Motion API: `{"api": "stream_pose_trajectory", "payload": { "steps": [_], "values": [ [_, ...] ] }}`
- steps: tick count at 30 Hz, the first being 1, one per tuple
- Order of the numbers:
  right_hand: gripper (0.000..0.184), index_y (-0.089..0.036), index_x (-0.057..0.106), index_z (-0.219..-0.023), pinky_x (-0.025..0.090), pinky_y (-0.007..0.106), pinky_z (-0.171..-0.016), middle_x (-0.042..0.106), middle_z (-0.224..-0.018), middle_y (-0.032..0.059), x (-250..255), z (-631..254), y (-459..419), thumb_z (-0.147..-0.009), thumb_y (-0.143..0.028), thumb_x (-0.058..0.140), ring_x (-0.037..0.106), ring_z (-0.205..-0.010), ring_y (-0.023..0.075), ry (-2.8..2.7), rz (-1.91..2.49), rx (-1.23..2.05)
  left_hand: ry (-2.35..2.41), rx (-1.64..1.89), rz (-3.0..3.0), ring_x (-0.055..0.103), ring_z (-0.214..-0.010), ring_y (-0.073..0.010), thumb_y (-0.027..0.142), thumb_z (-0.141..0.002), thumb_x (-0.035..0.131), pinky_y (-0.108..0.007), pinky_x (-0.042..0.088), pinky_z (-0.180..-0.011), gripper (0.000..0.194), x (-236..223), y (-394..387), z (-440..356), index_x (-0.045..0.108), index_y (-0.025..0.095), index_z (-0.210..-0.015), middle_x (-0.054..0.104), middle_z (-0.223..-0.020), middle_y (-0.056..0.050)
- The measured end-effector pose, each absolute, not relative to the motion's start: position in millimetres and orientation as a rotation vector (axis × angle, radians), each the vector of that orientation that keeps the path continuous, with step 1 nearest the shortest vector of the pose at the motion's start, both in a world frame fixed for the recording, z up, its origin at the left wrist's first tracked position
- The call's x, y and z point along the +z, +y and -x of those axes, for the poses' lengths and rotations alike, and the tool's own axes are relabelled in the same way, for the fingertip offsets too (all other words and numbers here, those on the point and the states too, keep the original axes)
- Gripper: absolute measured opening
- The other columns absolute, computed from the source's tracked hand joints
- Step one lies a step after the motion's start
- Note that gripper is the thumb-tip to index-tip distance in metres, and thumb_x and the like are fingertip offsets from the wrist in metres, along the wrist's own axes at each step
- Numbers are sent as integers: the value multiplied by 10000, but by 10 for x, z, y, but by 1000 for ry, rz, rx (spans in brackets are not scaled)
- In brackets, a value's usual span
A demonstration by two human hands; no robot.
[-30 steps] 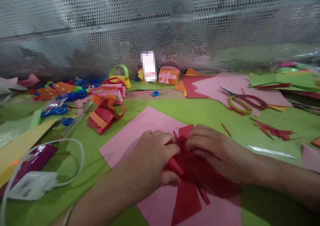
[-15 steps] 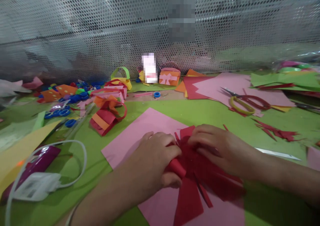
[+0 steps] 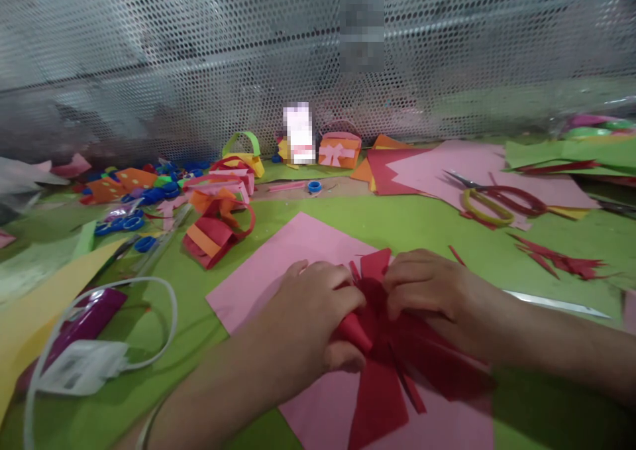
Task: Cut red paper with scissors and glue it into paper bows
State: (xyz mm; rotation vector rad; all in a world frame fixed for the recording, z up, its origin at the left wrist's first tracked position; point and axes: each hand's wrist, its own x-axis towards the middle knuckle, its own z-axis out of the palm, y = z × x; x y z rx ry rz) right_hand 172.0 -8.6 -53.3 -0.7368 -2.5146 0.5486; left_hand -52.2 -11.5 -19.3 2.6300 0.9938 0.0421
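Note:
Red paper cut and folded into a bow-like shape (image 3: pixel 380 397) lies over a pink sheet (image 3: pixel 298 244). My left hand (image 3: pixel 322 317) is closed around a rolled red loop at the bow's left side, thumb below it. On the other side, my right hand (image 3: pixel 427 287) pinches the red paper near its middle; its fingertips are partly hidden against the paper. Thin red strips lie around the bow. Right of my right forearm, a silver blade (image 3: pixel 556 303) rests on the green mat (image 3: pixel 422 221).
Scissors with yellow and red handles (image 3: pixel 491 201) lie on pink sheets at the back right, near red scraps (image 3: pixel 561 258). A red paper bag (image 3: pixel 211 238) and blue scissors (image 3: pixel 119 223) are at left. A white charger (image 3: pixel 82 369) with cable sits front left. A perforated metal panel (image 3: pixel 199 52) stands behind.
My right hand has shifted slightly and its fingers are drawn closer on the red paper. My left hand keeps its hold. The whole view has moved a little.

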Motion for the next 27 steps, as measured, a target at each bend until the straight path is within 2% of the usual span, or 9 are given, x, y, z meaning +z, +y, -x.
{"api": "stream_pose_trajectory", "payload": {
  "steps": [11,18,27],
  "values": [
    [322,-204,634,-797,376,324,-724,620,-791,23,-582,-1704,-68,-843,0,389,537,-769,162,-2510,700,507,1002,44,-2642,569,-883,-247,444,-715,755,-391,373,-762,351,-181,-128,519,633,224,-959,628,-933,-15],
    [303,-193,619,-818,380,359,-749,635,-827,34,-499,-1691,-95,-802,7,392,542,-792,185,-2596,759,555,1001,8,-2640,572,-895,-260,443,-678,786,-414,385,-781,388,-183,-126,521,646,232,-972,628,-954,-24],
    [344,-214,675,-929,366,369,-761,654,-861,35,-437,-1695,-104,-814,-12,421,570,-819,196,-2705,759,482,996,41,-2660,574,-921,-261,448,-730,738,-419,391,-814,366,-198,-132,534,648,245,-1021,631,-989,-37]
  ]
}}
